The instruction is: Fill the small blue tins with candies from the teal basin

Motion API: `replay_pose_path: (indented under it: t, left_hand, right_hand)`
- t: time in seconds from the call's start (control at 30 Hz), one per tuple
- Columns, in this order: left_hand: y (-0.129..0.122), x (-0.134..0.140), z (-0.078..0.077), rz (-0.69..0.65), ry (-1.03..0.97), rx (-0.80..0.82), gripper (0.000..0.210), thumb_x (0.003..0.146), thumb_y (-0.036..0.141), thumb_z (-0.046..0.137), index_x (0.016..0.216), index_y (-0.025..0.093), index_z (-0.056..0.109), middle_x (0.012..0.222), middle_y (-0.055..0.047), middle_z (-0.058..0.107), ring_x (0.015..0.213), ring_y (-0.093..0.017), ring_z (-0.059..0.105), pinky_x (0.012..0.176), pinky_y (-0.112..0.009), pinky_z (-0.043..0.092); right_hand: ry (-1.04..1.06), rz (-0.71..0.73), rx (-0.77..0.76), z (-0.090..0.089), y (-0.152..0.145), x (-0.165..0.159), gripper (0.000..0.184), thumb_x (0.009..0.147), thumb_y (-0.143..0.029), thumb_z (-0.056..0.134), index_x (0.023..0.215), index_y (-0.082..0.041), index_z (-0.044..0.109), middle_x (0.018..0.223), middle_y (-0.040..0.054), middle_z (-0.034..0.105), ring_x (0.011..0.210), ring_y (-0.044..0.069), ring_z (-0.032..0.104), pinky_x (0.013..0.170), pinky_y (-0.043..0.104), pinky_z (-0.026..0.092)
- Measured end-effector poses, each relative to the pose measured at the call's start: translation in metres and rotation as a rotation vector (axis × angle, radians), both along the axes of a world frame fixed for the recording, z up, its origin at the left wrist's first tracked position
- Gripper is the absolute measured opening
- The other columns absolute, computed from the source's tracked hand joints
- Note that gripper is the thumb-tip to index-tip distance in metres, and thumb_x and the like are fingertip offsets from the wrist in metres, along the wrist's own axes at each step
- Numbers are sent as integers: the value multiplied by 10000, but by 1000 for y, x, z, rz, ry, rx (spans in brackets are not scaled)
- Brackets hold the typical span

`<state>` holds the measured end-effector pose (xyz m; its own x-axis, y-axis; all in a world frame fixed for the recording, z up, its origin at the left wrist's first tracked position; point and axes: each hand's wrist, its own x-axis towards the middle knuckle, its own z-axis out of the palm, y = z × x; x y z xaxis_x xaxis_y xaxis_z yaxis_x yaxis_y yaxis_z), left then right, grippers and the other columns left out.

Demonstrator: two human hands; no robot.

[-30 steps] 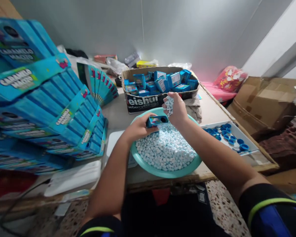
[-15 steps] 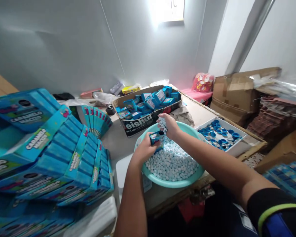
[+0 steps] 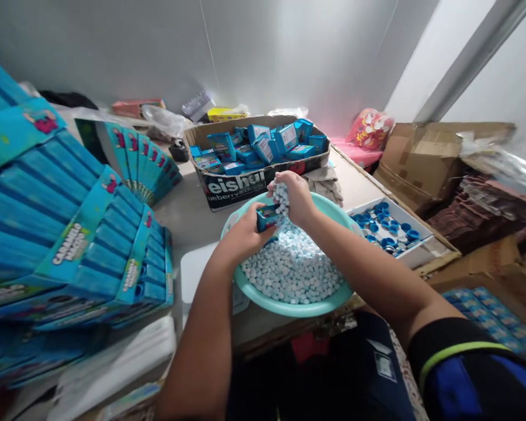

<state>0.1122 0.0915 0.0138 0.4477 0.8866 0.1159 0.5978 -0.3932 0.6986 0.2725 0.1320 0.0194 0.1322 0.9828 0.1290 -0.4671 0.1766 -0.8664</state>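
Observation:
In my left hand [image 3: 242, 237] is a small blue candy box [image 3: 266, 217], held over the left side of a turquoise basin [image 3: 298, 310]. My right hand [image 3: 294, 197] is cupped around a heap of small white candies [image 3: 281, 196], right at the top of that box. Some candies appear to be spilling between the hand and the box; the box opening is mostly hidden by the fingers. Loose pale candies [image 3: 293, 275] fill much of the basin below both hands.
Behind the basin stands a black-printed carton [image 3: 236, 190] of blue candy boxes. A white tray [image 3: 414, 251] with blue caps lies to the right. Stacked blue display boxes [image 3: 79, 245] rise at the left. A white scale-like device [image 3: 193, 269] sits partly under the basin.
The view has tilted down and shifted. My right hand stays cupped with candies against the box, which now leans more toward that hand.

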Motion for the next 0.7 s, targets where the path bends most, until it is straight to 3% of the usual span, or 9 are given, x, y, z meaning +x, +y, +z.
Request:
replay_pose_path:
  t: [0.1,0.27,0.47,0.7]
  left_hand:
    - [0,2,-2,18,6,7,576,859,517,665,1330,222,510,1215,-89,696,1075,-301,670,895,-420,526]
    - [1,4,-5,38,12,39,577,850,519,686,1321,231,519,1190,-93,707,1058,-302,677,884,-415,524]
    - [-2,3,-3,48,17,159,539,835,504,707,1264,205,580,1120,-82,727,963,-262,694,841,-368,537]
    - [-2,2,-5,-18,11,342,510,876,386,663,1339,225,522,1371,-105,634,1272,-271,605,1088,-394,480]
  right_hand:
    - [-18,23,12,-1,0,1,283,726,-392,754,780,-211,543,717,-4,655,650,138,630,532,222,445]
    - [134,23,-47,-4,7,5,258,720,-372,723,797,-214,533,743,4,665,689,145,629,552,230,440]
    - [102,65,-98,-2,9,5,363,768,-502,705,754,-229,466,746,12,627,696,151,620,558,245,435]
    - [212,228,-173,-3,17,6,400,804,-533,697,730,-231,446,689,-3,581,668,147,601,556,245,469]
